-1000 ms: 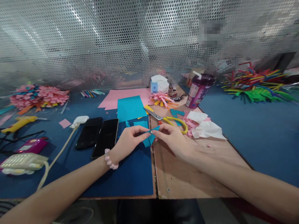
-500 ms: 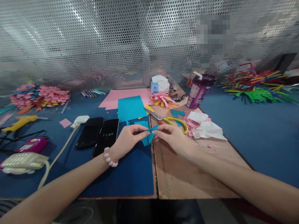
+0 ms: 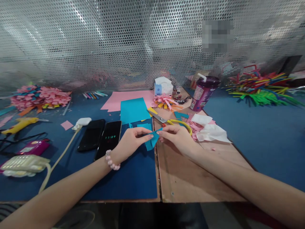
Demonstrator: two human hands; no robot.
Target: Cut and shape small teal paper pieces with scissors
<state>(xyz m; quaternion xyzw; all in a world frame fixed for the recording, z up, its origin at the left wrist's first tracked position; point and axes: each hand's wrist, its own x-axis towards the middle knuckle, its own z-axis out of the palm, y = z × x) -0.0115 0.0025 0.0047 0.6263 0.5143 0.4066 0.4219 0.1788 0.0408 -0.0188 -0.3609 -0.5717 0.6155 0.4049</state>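
A small folded piece of blue paper (image 3: 154, 138) is pinched between my two hands, above the seam of the table. My left hand (image 3: 132, 140), with a pink bead bracelet at the wrist, grips its left side. On the other side my right hand (image 3: 177, 138) holds its upper right corner between thumb and fingers. Beyond them lies a larger blue sheet (image 3: 133, 109) on pink paper (image 3: 111, 101). Yellow-handled scissors (image 3: 162, 120) lie partly behind my right hand, near pink paper strips (image 3: 195, 128).
Two dark phones (image 3: 91, 135) lie left of my left hand, beside a white charger and cable (image 3: 64, 151). A yellow glue gun (image 3: 21, 125) is farther left. A purple cup (image 3: 202, 93) and a tissue box (image 3: 163, 87) stand at the back; crumpled tissue (image 3: 213, 133) lies right.
My right thumb and fingers have shifted slightly right along the blue paper, so more of it shows between my hands. My left hand has barely moved.
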